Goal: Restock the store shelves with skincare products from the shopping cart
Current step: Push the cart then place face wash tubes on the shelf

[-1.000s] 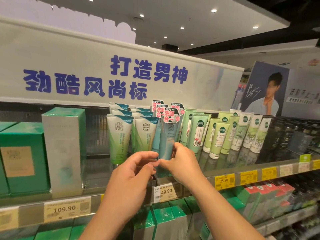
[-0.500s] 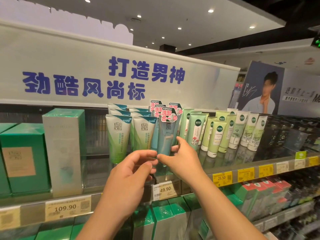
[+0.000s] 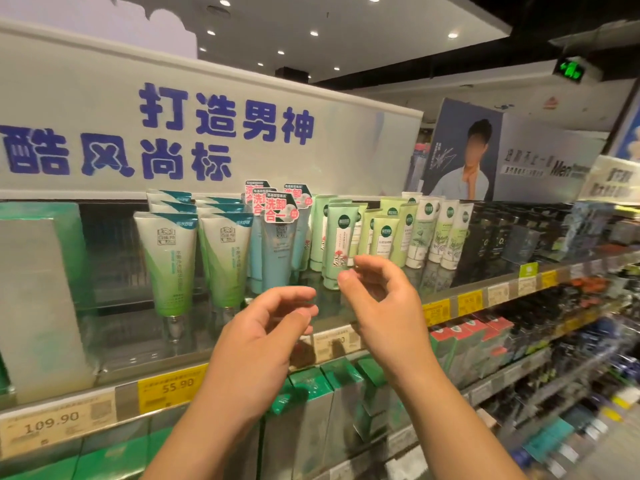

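Two bare hands hover before a glass shelf (image 3: 381, 308) — left hand (image 3: 263, 327) and right hand (image 3: 384, 299) both loosely curled, holding nothing. The blue tube (image 3: 277, 258) stands upright just beyond them, between green-and-white tubes (image 3: 166, 261) and pale green tubes (image 3: 337, 244)

We face a white header sign (image 3: 207, 109) with blue characters above the shelving. Overhead, we see a ceiling (image 3: 346, 19) dotted with recessed spotlights and a green exit sign (image 3: 569, 69); a poster (image 3: 462, 150) stands at right.
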The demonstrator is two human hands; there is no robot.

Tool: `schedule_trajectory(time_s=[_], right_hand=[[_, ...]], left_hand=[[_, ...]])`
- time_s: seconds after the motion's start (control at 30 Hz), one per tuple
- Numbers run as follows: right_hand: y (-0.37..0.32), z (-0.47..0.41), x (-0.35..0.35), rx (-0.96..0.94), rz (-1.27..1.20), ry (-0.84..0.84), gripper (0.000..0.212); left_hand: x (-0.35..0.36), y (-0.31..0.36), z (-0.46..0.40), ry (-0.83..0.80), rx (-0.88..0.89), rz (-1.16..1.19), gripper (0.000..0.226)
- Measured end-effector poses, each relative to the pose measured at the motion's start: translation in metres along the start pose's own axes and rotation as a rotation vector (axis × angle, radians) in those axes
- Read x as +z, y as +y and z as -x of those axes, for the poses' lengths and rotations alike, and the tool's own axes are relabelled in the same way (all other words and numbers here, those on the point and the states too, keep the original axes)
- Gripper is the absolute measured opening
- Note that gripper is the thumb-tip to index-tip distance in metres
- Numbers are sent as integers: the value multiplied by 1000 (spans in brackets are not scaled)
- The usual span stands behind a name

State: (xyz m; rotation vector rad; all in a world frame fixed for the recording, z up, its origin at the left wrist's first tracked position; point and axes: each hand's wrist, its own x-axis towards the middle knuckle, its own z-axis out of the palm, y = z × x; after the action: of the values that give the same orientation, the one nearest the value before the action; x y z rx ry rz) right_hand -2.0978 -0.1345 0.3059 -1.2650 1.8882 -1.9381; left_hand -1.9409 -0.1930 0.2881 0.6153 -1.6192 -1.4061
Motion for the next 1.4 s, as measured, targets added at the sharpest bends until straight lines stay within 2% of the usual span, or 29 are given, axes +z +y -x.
schedule_trajectory(time_s=[0.23, 0.47, 0.57, 0.8, 0.9, 1.0, 1.07, 1.1, 1.13, 1.2, 1.23, 1.3, 1.37, 1.4], right_hand=[[19, 29, -68, 5, 5, 109, 13], [54, 71, -157, 104, 64, 267, 6], [72, 96, -196, 176, 88, 345, 13], [122, 149, -281, 346, 103, 522, 5], [152, 178, -322, 430, 127, 639, 15], [182, 212, -359, 585, 212, 681, 12], [204, 231, -383, 660, 226, 704, 9], [216, 240, -393, 696, 203, 721, 4], [227, 249, -402, 731, 180, 734, 2], [251, 263, -419, 782, 190, 744, 12], [264, 270, -427, 816, 191, 748, 13], [288, 281, -442, 875, 160, 760, 10], [316, 290, -453, 918, 142, 770, 18], [330, 294, -457, 938, 142, 772, 22]], left_hand=[[68, -14, 0, -192, -29, 51, 14], [161, -37, 12, -448, -54, 11, 19], [206, -50, 25, -549, -97, -6, 17], [305, -94, 59, -785, -177, -43, 13], [353, -116, 82, -881, -246, -71, 11], [400, -146, 105, -955, -319, -118, 24], [427, -167, 119, -1006, -387, -150, 14], [438, -179, 127, -1046, -364, -188, 6], [448, -190, 133, -1055, -301, -296, 15], [467, -211, 144, -1065, -398, -313, 25], [475, -223, 151, -1044, -484, -296, 23], [488, -237, 159, -1065, -512, -377, 15], [500, -251, 165, -1081, -562, -408, 32], [507, -257, 167, -1087, -581, -417, 32]])
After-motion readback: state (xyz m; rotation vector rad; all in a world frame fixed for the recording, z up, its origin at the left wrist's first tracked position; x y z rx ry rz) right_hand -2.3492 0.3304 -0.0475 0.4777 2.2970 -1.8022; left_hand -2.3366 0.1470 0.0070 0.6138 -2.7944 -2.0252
